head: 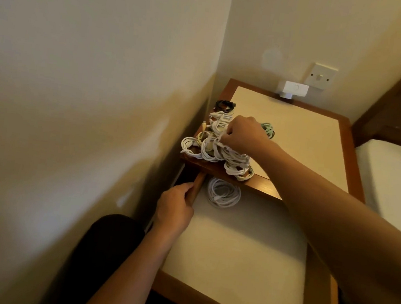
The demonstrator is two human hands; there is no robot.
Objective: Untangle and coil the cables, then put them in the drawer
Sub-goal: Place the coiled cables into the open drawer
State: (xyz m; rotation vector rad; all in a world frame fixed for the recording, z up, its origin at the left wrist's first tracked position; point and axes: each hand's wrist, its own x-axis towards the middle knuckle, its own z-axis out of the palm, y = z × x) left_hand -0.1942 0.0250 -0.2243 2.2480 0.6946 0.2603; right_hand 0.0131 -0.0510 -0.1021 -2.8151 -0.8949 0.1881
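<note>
The wooden-edged worktop [296, 137] stood in a room corner, and its drawer [233, 250] was pulled out toward the person, showing a pale floor. A pile of white cables [209, 150] lay on the worktop's near left part, some loops coiled and others crossing one another, reaching right to the front edge. The right hand [244, 134] came in from 4 o'clock and sat on top of that pile, its fingers curled round a bunch of white strands. The left hand [175, 206] reached up from 6 o'clock and gripped the drawer's left side wall [198, 184], thumb on the wall's top edge. Inside the drawer, at 6 o'clock from the pile and just under the worktop's front edge, lay one coiled white cable [223, 192], flat on the drawer floor and near the left wall. A black cable [225, 104] lay coiled at 12 o'clock from the pile, near the worktop's far left corner. A green cable [268, 129] showed at 2 o'clock from the pile, partly hidden behind the right hand. At the worktop's far edge a white adapter [293, 88] sat below a wall socket [320, 75]. A bed [396, 179] with a white sheet lay at 3 o'clock from the worktop.
</note>
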